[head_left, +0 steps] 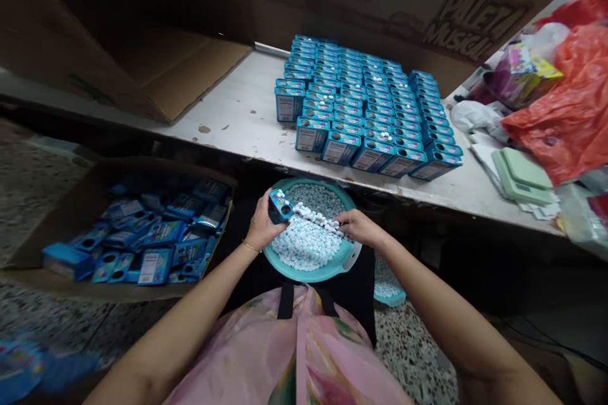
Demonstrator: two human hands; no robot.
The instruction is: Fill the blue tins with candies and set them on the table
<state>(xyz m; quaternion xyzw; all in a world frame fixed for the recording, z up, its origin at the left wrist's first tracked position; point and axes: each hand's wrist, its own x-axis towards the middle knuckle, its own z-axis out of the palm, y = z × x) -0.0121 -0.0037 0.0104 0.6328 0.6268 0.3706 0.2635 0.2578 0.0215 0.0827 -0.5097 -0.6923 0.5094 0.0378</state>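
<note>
My left hand is closed around a small blue box, tilted over the bowl, with a dark round hole in its top. A few white pellets lie on that top. My right hand pinches the end of a narrow scoop heaped with white pellets; its far end comes up close to the box's hole. The pellets hide most of the scoop's shape. Beneath both hands, a turquoise bowl full of loose white pellets rests on my lap.
Rows of upright blue boxes stand on the white table, some topped with pellets. A carton of jumbled blue boxes sits at left. Another pellet-filled bowl is low at right. A green scale and red plastic bags lie at right.
</note>
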